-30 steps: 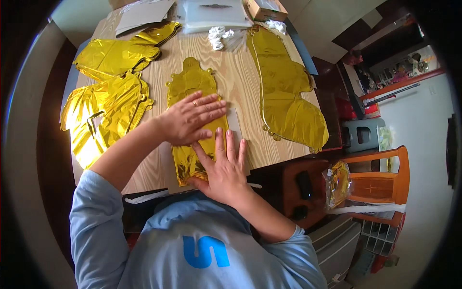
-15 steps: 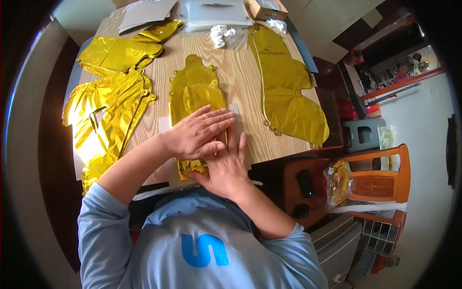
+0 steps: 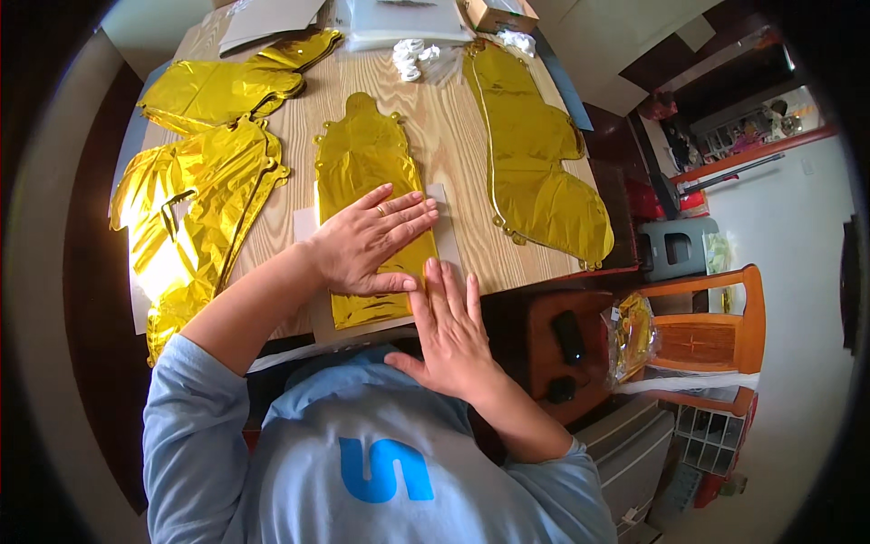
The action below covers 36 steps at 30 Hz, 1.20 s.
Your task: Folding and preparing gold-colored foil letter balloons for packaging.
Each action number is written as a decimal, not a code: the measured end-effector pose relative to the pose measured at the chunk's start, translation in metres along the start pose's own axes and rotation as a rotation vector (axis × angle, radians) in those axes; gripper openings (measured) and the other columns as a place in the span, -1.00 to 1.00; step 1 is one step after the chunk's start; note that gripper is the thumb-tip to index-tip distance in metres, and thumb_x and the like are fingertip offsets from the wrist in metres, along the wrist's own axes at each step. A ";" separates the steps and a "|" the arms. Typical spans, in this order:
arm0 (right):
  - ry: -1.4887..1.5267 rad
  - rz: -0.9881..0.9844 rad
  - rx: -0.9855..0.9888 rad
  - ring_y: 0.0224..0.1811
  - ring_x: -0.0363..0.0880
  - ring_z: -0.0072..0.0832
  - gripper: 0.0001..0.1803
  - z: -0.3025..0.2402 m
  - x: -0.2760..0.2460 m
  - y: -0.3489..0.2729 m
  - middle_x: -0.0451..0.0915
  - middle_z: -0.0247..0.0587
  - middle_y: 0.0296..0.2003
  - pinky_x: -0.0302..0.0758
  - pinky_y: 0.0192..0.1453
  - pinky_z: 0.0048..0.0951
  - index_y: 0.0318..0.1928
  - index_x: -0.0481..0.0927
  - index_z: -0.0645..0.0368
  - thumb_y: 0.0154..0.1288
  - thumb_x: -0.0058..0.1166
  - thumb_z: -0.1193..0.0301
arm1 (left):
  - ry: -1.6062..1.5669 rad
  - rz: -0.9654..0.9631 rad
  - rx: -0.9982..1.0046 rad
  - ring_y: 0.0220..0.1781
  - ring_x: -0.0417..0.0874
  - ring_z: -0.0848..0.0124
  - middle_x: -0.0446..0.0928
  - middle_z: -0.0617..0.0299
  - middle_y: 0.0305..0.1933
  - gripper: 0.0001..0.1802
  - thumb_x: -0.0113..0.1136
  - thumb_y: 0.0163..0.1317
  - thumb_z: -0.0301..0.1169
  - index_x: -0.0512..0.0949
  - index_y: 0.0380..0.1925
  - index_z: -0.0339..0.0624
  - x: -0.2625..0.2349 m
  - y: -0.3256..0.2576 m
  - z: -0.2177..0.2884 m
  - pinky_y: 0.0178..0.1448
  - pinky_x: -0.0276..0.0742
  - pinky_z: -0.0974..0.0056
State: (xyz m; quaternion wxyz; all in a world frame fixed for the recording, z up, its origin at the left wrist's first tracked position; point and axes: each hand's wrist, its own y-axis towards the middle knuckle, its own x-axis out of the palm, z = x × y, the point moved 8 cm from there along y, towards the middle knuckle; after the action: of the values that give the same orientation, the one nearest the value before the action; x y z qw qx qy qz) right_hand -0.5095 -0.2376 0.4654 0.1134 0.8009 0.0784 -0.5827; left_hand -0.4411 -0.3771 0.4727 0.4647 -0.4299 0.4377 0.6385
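Note:
A gold foil balloon, flat and folded into a long strip, lies in the middle of the table with a grey card partly showing under it. My left hand rests flat across the balloon, fingers stretched to the right and holding nothing. At the balloon's lower right corner, by the table's front edge, is my right hand. Its fingers are extended and its thumb is apart; the fingertips touch or nearly touch the card's edge.
More flat gold foil balloons lie in a pile on the left, and others on the right. Grey cards, clear plastic sleeves, white ribbon and a cardboard box stand at the back. A wooden chair is at the right.
My right hand has slid off the balloon toward me and to the right, uncovering its near end. My left hand stays on the balloon.

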 end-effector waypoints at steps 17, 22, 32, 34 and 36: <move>0.370 0.455 0.085 0.31 0.53 0.06 -0.50 0.031 -0.056 -0.023 0.56 0.11 0.26 0.42 0.42 -0.07 0.25 0.55 0.31 0.34 0.28 0.43 | 0.041 0.072 0.015 0.69 0.06 0.00 0.08 -0.04 0.66 0.01 0.04 0.34 0.33 0.19 0.54 -0.22 -0.016 -0.003 0.012 0.69 -0.09 -0.19; 0.629 0.370 0.440 -0.35 0.72 -0.42 -0.84 0.060 -0.056 -0.026 0.74 -0.06 -0.25 0.62 -0.25 -0.44 -0.10 0.71 0.29 0.39 0.26 0.46 | -0.018 0.206 -0.087 0.63 0.19 -0.08 0.18 -0.11 0.60 -0.13 0.22 0.29 0.18 0.37 0.43 -0.18 -0.045 -0.032 0.021 0.65 0.02 -0.22; 1.075 -0.266 0.842 -0.56 0.64 -0.57 -0.62 0.075 -0.018 -0.017 0.76 -0.16 -0.29 0.46 -0.51 -0.56 -0.04 0.71 0.32 0.47 0.20 0.19 | -0.058 0.049 -0.270 0.67 0.10 -0.08 0.16 -0.10 0.62 -0.14 0.16 0.36 0.10 0.27 0.50 -0.20 -0.011 -0.090 0.045 0.68 -0.05 -0.16; 1.161 -0.318 0.892 -0.57 0.64 -0.56 -0.57 0.077 -0.014 -0.015 0.75 -0.10 -0.23 0.39 -0.54 -0.59 0.01 0.67 0.31 0.47 0.20 0.15 | -0.059 0.047 -0.275 0.67 0.10 -0.08 0.15 -0.10 0.62 -0.13 0.16 0.36 0.11 0.27 0.50 -0.19 -0.011 -0.090 0.046 0.69 -0.05 -0.16; 1.225 -0.355 0.943 -0.56 0.64 -0.55 -0.56 0.076 -0.012 -0.014 0.74 -0.06 -0.21 0.40 -0.54 -0.59 0.03 0.65 0.33 0.47 0.20 0.14 | -0.068 0.051 -0.276 0.67 0.10 -0.08 0.15 -0.10 0.62 -0.13 0.16 0.36 0.11 0.27 0.50 -0.19 -0.012 -0.090 0.045 0.69 -0.06 -0.16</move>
State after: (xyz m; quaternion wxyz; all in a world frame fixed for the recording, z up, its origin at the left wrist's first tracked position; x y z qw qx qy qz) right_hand -0.5865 -0.2452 0.4529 -0.3955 0.9183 -0.0017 -0.0194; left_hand -0.3583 -0.3198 0.4806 0.3994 -0.4566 0.3404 0.7184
